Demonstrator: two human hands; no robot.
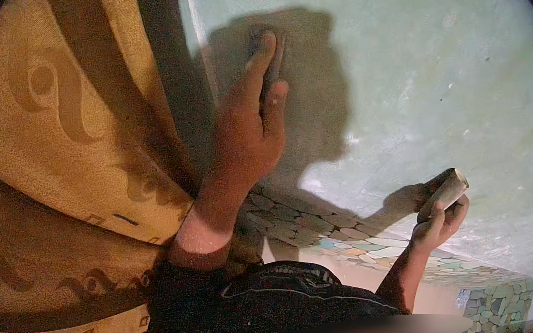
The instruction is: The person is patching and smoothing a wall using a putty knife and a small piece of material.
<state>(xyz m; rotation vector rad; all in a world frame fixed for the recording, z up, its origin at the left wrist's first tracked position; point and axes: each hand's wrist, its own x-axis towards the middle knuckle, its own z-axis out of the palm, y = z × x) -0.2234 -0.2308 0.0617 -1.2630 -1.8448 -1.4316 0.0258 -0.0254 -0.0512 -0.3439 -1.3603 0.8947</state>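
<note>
My left hand (249, 125) is raised at the pale green wall (435, 63), its fingers closed on a dark, flat object (276, 61) held to the wall, partly hidden by thumb and fingers; I cannot make out exactly what it is. A large shadow falls around it. Lower on the right, my right hand (439, 224) grips a pale, cylindrical roll (448, 190), held at a slant near the wall, with its open end upward. Pale dust or specks show on my left forearm.
A heavy gold-brown patterned curtain (59, 180) hangs in folds along the left, close beside my left arm. Below the green surface runs a band of irregular stone-like mosaic (355, 229), continuing to the lower right (494, 308). My dark clothing (286, 319) fills the bottom middle.
</note>
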